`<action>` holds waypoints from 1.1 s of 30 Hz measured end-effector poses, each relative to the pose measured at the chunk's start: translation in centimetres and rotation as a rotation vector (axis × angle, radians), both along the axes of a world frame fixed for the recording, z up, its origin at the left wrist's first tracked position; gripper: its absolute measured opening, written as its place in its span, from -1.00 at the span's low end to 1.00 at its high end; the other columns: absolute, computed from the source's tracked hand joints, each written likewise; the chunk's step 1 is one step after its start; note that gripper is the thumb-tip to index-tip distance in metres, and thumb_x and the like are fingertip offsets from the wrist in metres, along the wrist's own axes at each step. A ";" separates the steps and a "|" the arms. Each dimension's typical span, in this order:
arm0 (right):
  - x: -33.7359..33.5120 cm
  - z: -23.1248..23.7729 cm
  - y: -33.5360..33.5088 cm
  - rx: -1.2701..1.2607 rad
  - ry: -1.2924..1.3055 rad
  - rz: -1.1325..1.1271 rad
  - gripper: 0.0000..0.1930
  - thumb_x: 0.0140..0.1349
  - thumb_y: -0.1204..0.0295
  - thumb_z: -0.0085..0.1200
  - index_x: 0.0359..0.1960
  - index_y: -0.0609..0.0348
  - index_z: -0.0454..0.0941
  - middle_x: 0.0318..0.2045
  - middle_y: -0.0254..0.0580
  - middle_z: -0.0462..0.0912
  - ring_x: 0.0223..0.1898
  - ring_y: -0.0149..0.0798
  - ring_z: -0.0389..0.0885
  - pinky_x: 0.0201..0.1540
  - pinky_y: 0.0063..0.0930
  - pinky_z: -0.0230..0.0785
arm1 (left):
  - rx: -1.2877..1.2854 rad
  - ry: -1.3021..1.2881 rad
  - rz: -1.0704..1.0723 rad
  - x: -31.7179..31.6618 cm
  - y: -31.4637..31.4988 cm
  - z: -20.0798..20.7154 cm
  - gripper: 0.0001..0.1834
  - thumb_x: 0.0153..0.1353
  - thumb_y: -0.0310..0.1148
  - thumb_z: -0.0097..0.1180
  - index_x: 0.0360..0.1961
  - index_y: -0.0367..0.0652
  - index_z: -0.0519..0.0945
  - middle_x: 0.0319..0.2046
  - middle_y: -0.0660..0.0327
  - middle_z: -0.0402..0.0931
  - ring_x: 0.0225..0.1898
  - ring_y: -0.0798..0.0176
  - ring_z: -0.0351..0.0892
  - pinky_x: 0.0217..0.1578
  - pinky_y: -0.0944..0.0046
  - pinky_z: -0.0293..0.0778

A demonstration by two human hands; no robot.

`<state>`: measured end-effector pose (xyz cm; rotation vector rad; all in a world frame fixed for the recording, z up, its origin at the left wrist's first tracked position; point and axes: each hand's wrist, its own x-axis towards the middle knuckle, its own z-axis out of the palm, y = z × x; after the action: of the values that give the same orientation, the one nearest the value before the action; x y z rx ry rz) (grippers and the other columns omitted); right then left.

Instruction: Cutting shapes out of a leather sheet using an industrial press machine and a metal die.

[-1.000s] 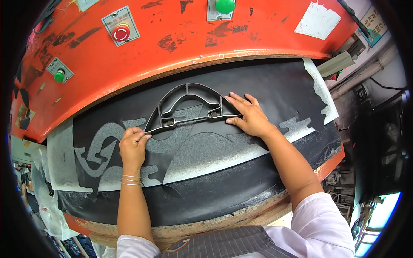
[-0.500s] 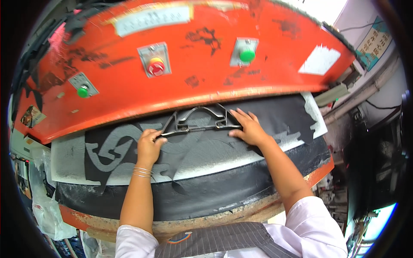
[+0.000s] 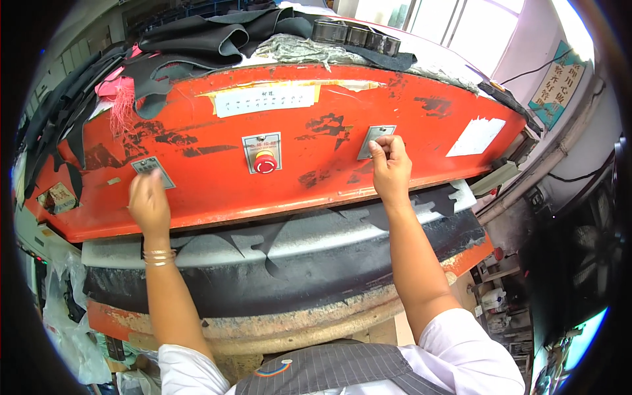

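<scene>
My left hand (image 3: 150,201), slightly blurred, is raised at the left control plate (image 3: 157,172) on the front of an orange-red press (image 3: 316,174). Its fingers are curled in, with the thumb uppermost. At the right control plate (image 3: 376,141) my right hand (image 3: 393,168) is closed too, thumb beside the bent forefinger. Both hands cover where the green push buttons sit, so contact with them cannot be made out. Between them is a red emergency-stop knob (image 3: 265,162). Below lies cut black sheet material (image 3: 296,232) on a pale board (image 3: 210,253); no metal cutting die shows there.
Dark folded sheets (image 3: 197,43) and a black metal die (image 3: 355,36) lie on top of the press. Black covering (image 3: 296,293) hangs over the worn front edge (image 3: 283,332). A pipe (image 3: 526,178) runs along the right wall; plastic bags (image 3: 66,309) hang at the left.
Both hands have left the metal cutting die on the black sheet and risen to the two control plates. The die is out of sight, and the view has tilted up, showing the press top.
</scene>
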<state>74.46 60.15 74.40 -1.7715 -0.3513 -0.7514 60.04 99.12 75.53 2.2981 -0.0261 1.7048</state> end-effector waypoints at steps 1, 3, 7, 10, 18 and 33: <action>-0.1 0.0 -0.1 0.004 0.023 0.014 -0.85 0.27 0.42 0.14 -0.31 0.23 0.48 -0.51 -0.26 0.57 -0.46 -0.46 0.49 -0.36 -0.52 0.38 | -0.002 0.000 -0.001 -0.3 0.3 0.4 -0.68 0.35 -0.41 0.00 -0.55 -0.34 0.43 -0.55 0.15 0.36 -0.51 0.23 0.36 -0.44 0.27 0.31; -0.1 -0.3 -0.8 0.029 0.051 0.054 -0.86 0.27 0.42 0.14 -0.30 0.23 0.48 -0.51 -0.25 0.58 -0.46 -0.45 0.49 -0.36 -0.51 0.39 | -0.184 0.232 -0.068 -0.8 0.4 1.0 -0.67 0.36 -0.40 -0.01 -0.57 -0.32 0.38 -0.59 0.13 0.31 -0.53 0.18 0.33 -0.48 0.25 0.26; -5.3 -3.2 -1.8 -0.226 0.361 0.131 -0.86 0.26 0.40 0.14 -0.26 0.21 0.53 -0.43 -0.13 0.65 -0.38 -0.35 0.59 -0.28 -0.40 0.45 | -0.387 0.429 -0.234 -3.8 -6.9 -4.3 -0.66 0.30 -0.33 0.10 -0.60 -0.22 0.38 -0.63 0.12 0.27 -0.57 0.15 0.31 -0.50 0.16 0.26; -13.0 -7.4 -1.5 -0.761 0.288 0.630 -0.66 0.14 0.18 0.25 -0.21 0.19 0.60 -0.23 -0.02 0.65 -0.20 0.02 0.61 -0.13 -0.18 0.45 | -0.246 0.938 -0.453 -9.6 -13.1 -8.9 -0.67 0.16 -0.16 0.21 -0.58 -0.19 0.59 -0.55 0.08 0.50 -0.43 -0.02 0.49 -0.37 0.07 0.44; -23.5 -12.7 -3.9 -1.074 0.141 0.579 -0.56 -0.11 0.31 0.31 -0.15 0.15 0.55 -0.28 -0.16 0.56 -0.14 -0.11 0.54 -0.10 -0.30 0.46 | -0.137 1.003 -0.318 -16.8 -22.0 -12.9 -0.75 0.14 -0.18 0.17 -0.35 -0.13 0.70 -0.39 0.14 0.61 -0.27 0.02 0.56 -0.26 0.08 0.51; -22.0 -11.2 -9.3 -0.877 0.484 1.154 -0.63 0.17 0.21 0.14 -0.09 0.20 0.59 -0.20 0.02 0.65 -0.11 0.04 0.60 -0.08 -0.18 0.46 | -0.355 1.464 -0.525 -10.5 -20.3 -8.3 -0.66 0.17 -0.09 0.15 -0.30 -0.15 0.71 -0.35 0.02 0.66 -0.32 -0.03 0.66 -0.24 0.13 0.52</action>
<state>52.43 50.84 63.16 -2.0034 -1.3354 0.7566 49.54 78.85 67.24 2.3574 -0.0202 -0.3635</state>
